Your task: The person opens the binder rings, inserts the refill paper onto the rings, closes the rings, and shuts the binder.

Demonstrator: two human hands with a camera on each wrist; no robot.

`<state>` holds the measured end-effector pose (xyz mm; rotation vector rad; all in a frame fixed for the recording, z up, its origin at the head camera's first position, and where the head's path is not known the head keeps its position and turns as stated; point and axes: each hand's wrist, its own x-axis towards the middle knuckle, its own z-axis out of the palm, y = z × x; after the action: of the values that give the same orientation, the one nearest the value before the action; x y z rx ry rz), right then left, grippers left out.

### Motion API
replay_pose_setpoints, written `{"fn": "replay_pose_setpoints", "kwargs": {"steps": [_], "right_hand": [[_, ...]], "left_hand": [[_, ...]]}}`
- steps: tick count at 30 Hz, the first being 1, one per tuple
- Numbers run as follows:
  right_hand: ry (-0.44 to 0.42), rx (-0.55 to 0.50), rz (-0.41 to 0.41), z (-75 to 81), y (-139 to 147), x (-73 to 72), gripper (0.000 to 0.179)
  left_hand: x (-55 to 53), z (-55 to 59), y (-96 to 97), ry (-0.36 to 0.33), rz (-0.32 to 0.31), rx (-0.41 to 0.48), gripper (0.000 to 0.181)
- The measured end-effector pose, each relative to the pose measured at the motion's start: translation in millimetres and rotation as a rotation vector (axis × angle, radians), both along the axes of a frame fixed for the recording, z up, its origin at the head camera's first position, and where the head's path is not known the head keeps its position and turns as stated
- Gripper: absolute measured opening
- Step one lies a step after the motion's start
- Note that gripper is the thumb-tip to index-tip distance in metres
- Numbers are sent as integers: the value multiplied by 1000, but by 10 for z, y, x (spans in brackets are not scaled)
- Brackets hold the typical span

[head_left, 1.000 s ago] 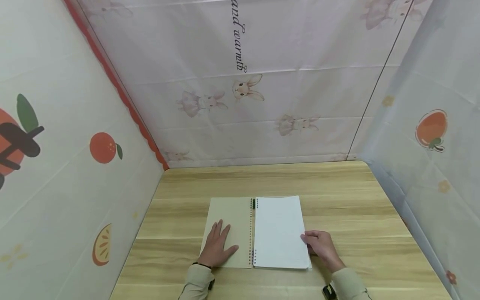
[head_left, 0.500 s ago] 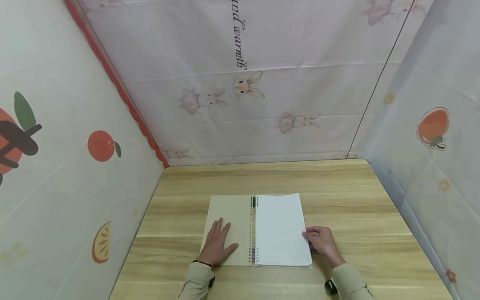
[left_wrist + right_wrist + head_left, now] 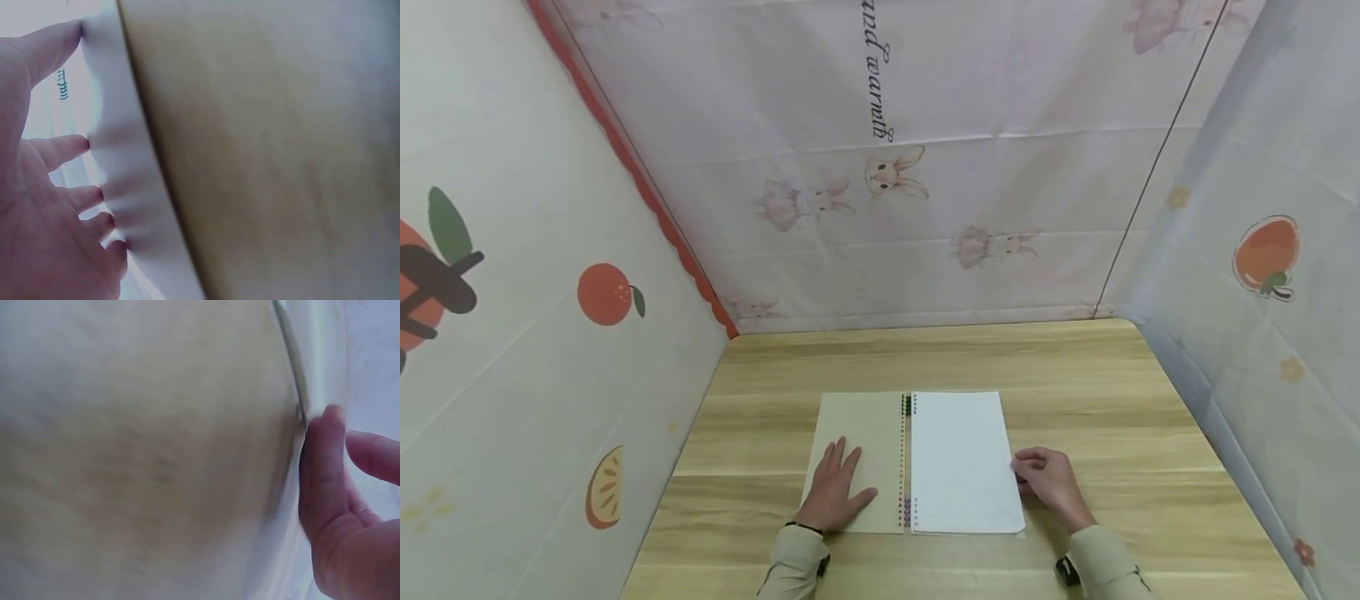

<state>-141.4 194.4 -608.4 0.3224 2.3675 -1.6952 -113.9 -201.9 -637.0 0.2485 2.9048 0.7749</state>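
Observation:
An open spiral notebook lies flat with its beige cover (image 3: 872,425) on the left and white pages (image 3: 962,467) on the right. My left hand (image 3: 837,493) rests on the beige cover with its fingers spread; in the left wrist view, the fingertips of that hand (image 3: 56,181) meet the sheet. At the right edge of the white pages is my right hand (image 3: 1051,482), its fingers loosely bent and touching the edge. The right wrist view shows a gap between thumb and forefinger of this hand (image 3: 350,512), with the forefinger right at the notebook's edge.
The notebook lies on a wood-grain table (image 3: 940,358). Printed cloth walls stand behind (image 3: 940,283) and at both sides. Dark and purple binding rings (image 3: 907,510) run down the notebook's middle. A black wrist strap (image 3: 1066,572) shows under the right sleeve.
My right hand has shifted slightly right, and its fingers have loosened at the page edge. The white pages have settled level with the notebook's edge. My left hand stays in place.

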Motion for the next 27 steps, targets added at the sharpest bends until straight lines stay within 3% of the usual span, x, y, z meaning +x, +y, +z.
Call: {"fn": "replay_pose_setpoints", "kwargs": {"steps": [4, 8, 11, 16, 21, 27], "right_hand": [[107, 114, 32, 73, 8, -60, 34], [199, 214, 127, 166, -89, -106, 41], [265, 307, 279, 182, -228, -115, 48], [384, 472, 571, 114, -434, -98, 67], [396, 574, 779, 9, -493, -81, 90], [355, 632, 850, -42, -466, -82, 98]], "left_hand": [[-29, 32, 14, 2, 2, 20, 76], [-109, 99, 22, 22, -7, 27, 74], [-184, 146, 17, 35, -27, 14, 74], [-293, 166, -12, 0, -81, -35, 78], [-350, 103, -53, -28, -135, -95, 84], [-361, 104, -48, -62, -140, -101, 86]]}}
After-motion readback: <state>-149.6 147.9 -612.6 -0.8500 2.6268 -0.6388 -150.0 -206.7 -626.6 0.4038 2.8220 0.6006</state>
